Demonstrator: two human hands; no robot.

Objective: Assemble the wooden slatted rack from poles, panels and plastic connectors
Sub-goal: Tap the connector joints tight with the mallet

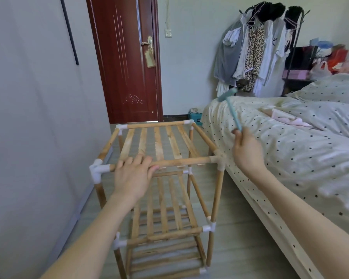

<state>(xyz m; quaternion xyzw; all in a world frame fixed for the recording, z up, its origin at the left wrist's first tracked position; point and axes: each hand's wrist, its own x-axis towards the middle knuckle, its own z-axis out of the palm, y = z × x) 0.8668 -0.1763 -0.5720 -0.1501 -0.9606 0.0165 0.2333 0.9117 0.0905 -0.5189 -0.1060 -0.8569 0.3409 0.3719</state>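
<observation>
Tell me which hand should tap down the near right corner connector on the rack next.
Right. The right hand already grips the small hammer, raised beside that connector. The left hand holds the top front pole, probably steadying the rack.

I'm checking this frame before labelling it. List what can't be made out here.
- Head view: the small blue hammer in the right hand is motion-blurred; its head shape is unclear.
- The rack's feet are cut off by the bottom edge.
- The left hand covers part of the front top pole.
- The near-right top connector is blurred.
</observation>
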